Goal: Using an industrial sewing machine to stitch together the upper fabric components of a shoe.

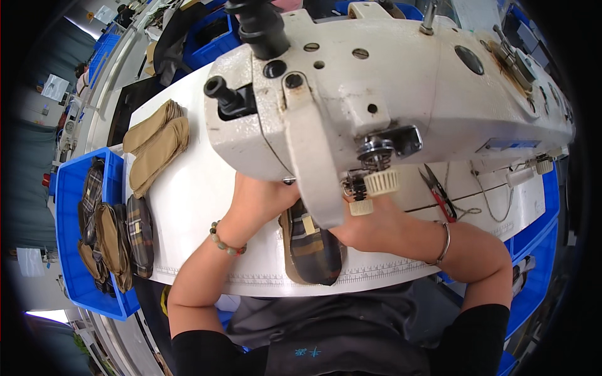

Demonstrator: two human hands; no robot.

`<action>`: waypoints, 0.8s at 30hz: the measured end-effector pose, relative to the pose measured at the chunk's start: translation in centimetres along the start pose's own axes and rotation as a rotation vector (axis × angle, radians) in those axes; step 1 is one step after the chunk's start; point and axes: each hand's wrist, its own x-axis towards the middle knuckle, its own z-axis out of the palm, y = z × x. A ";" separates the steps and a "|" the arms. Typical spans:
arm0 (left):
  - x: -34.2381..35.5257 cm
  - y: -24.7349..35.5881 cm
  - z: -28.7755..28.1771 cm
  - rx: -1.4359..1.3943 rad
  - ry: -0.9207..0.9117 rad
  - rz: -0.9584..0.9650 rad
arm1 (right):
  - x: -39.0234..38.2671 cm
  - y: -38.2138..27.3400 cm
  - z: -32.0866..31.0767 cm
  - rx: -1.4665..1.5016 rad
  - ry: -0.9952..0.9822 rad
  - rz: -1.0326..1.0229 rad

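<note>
One slipper (pixel 313 254) seems unfinished, tan pieces (pixel 160 153) likely waiting at its ten o'clock, left hand (pixel 258 197) and right hand (pixel 371 225) grips hidden.

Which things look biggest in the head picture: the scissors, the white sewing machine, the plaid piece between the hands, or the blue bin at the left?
Largest to smallest:
1. White sewing machine, though nearness to the camera likely enlarges it
2. Blue bin
3. Plaid piece, partly hidden
4. Scissors
</note>
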 end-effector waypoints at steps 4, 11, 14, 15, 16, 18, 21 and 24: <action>-0.3 -1.2 0.4 0.073 0.002 -0.013 | 0.1 0.3 -0.3 -0.037 -0.004 0.002; -1.1 -5.3 1.5 0.091 -0.090 -0.113 | 0.3 -0.8 -2.4 0.181 -0.081 -0.060; -1.6 -7.4 2.2 0.083 -0.111 -0.149 | 0.4 -1.6 -2.7 0.331 -0.094 -0.148; -1.7 -7.6 2.2 0.105 -0.122 -0.133 | 0.3 -1.8 -2.7 0.348 -0.157 -0.165; -1.7 -7.7 2.2 0.127 -0.132 -0.118 | 0.2 -1.9 -2.6 0.348 -0.157 -0.165; -1.5 -6.9 2.0 0.081 -0.147 -0.155 | -0.1 -2.4 -2.6 -0.096 -0.133 -0.258; -1.4 -5.8 1.7 0.108 -0.112 -0.145 | -0.6 -3.1 -1.8 -0.170 -0.157 -0.203; -1.6 -2.1 0.6 0.334 -0.046 -0.048 | -0.6 -3.7 -1.6 -0.236 -0.100 -0.223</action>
